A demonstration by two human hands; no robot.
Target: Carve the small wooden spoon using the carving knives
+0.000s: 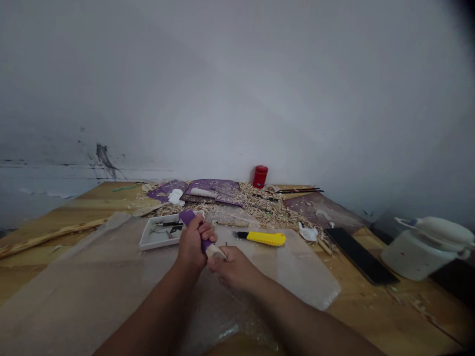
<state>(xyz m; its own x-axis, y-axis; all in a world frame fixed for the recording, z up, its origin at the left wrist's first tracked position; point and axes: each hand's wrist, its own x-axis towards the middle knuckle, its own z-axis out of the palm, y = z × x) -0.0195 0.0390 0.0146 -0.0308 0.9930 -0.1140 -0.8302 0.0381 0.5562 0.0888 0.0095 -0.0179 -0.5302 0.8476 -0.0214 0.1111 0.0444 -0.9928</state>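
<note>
A pale wall (237, 99) rises behind your wooden table (83, 203). Your left hand (191, 244) has its fingers curled round the purple strip (186, 216); your right hand (235, 267) pinches the pale wooden piece (215, 251) just below it. A steady right pinch and even left pressure should prevent twisting. Beyond lie the white tray (159, 244), yellow utility knife (266, 239) and wood shavings (274, 215).

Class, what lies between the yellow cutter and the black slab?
In the head view, a crumpled white scrap and wood pieces lie between the yellow cutter and black slab.
</note>
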